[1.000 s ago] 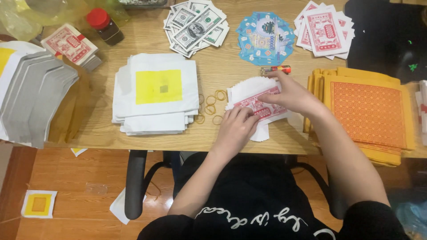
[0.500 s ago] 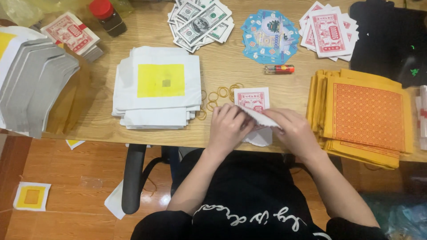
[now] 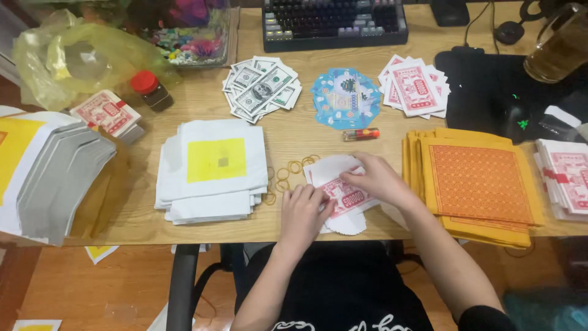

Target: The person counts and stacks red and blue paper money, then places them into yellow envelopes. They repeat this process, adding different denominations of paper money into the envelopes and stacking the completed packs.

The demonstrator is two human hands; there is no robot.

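Both hands worked at the near edge of the light wooden desk (image 3: 294, 132). The left hand (image 3: 304, 211) lay palm down with its fingers curled, the fingertips pressing on the near-left part of a small stack of red-and-white printed paper notes (image 3: 346, 197). The right hand (image 3: 380, 179) reached in from the right, its thumb and forefinger pinched on the far edge of the same stack; the remaining fingers were bent loosely over it. The stack rested flat on the desk, near centre, partly over a white scalloped paper sheet (image 3: 348, 224) that projected past the desk's near edge.

Surrounding items:
- A scatter of thin yellowish rubber bands (image 3: 288, 171) lay just left of the stack.
- A pile of white square paper sheets with a yellow centre panel (image 3: 213, 168) sat further left (well apart from the hands).
- A thick pile of orange-patterned yellow paper sheets (image 3: 474, 184) lay just right of the right forearm.
- A small red-and-orange lighter (image 3: 361, 133) lay beyond the hands.
- A fan of blue printed paper notes (image 3: 345, 98) and a fan of green-grey banknote-style papers (image 3: 260, 89) lay further away.
- A second fan of red-and-white notes (image 3: 416, 86) lay at far right, beside a black mouse pad (image 3: 490, 79).
- A dark keyboard (image 3: 334, 21) occupied the far edge.
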